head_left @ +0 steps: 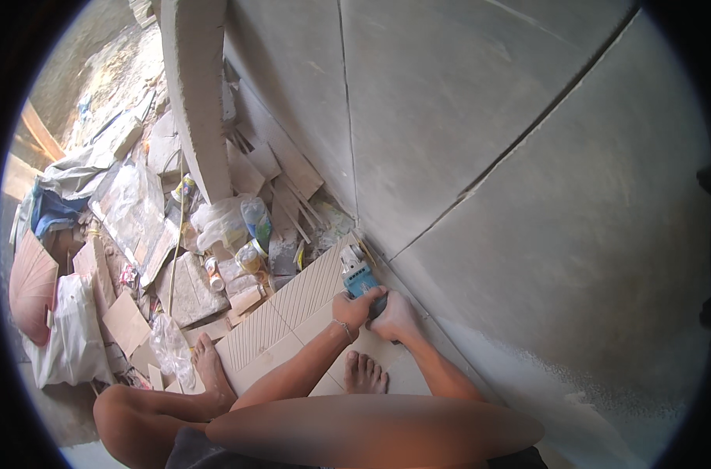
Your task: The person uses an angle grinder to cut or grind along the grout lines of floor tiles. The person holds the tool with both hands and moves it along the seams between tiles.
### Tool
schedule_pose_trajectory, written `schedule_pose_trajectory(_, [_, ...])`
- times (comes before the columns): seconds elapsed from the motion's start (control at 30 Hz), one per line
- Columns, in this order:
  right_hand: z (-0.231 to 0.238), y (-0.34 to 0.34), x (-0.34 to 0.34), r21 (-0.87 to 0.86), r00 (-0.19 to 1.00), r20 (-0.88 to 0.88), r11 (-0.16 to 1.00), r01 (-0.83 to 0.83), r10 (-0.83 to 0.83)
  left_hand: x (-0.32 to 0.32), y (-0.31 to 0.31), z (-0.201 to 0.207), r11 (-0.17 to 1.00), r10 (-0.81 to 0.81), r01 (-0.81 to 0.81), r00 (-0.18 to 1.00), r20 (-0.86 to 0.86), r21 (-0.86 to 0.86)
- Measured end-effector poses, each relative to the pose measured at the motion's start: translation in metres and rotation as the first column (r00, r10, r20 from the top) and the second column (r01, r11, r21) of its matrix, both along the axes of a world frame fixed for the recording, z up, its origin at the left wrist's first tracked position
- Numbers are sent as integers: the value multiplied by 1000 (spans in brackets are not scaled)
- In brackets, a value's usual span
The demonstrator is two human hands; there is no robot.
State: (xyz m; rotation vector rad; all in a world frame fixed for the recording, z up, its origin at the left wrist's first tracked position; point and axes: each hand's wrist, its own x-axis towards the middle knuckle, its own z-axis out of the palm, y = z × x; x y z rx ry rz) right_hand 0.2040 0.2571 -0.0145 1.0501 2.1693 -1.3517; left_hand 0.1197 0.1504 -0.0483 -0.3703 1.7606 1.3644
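The teal angle grinder (361, 283) is in both hands, its metal head pointing away from the body, over the tiled floor; the left hand (350, 310) wraps the grinder's casing from the left, the right hand (397, 319) its rear from the right, and the fingers of both look curled tight round it, though several tips are hidden; I cannot tell whether the disc spins or touches anything.

Steadying the tool seems the step in hand, and this two-handed hold suits it; wrists best stay firm against a kick, with pressure light; the grey wall panel (480, 102) rises just right of the grinder, so its head wants a little room there; the grooved tiles (297, 301) lie at its left, where a tilted disc could chip them; a bare foot (365, 374) stands near, on the body side of the grinder, and would be safer drawn back or shod; the plastic bag (219, 223), farther left of the grinder, should be kept from the disc.
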Motion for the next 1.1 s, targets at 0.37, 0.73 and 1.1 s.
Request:
schedule_pose_trajectory(0.37, [-18,0,-31,27,1000,29,1000,-10,9,-33,1,3,999,9,-8,1000,-12,49])
schedule_pose_trajectory(0.73, [-21,-1,-48,46,1000,12,999,2,-2,-51,2,-1,1000,18,-17,1000,-13,20])
schedule_pose_trajectory(1.1, [-15,-2,-47,67,1000,7,998,-13,12,-50,0,-9,999,9,-9,1000,-10,35])
